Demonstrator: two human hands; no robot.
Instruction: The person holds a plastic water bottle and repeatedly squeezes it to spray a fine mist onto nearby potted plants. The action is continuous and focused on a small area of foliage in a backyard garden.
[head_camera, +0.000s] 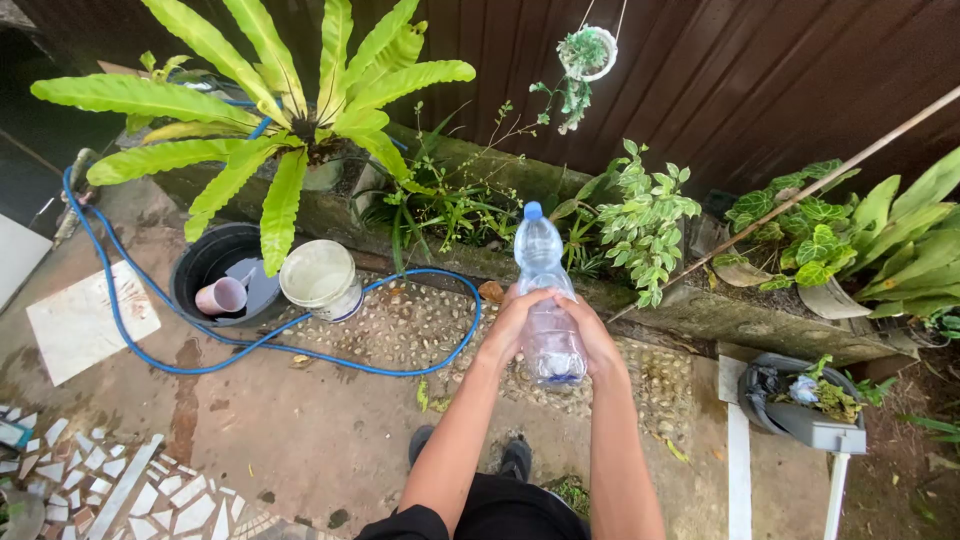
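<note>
A clear plastic bottle (541, 260) with a blue cap is held out in front of me, tilted with its cap pointing away toward the plants. My left hand (512, 322) wraps its lower body from the left. My right hand (592, 330) wraps it from the right. Both hands grip the crumpled lower part, near a dark blue band at its base. The bottle hangs over a pebbled strip of ground, short of a mossy concrete planter ledge (700, 315).
A blue hose (300, 355) loops across the ground. A black bucket (205, 262) holds a pink cup (221, 296); a white bucket (319, 278) stands beside it. A large fern (280, 110), small leafy plants (645, 215), a hanging pot (588, 50) and a grey pot (800, 410) surround me. My shoes (515, 458) are below.
</note>
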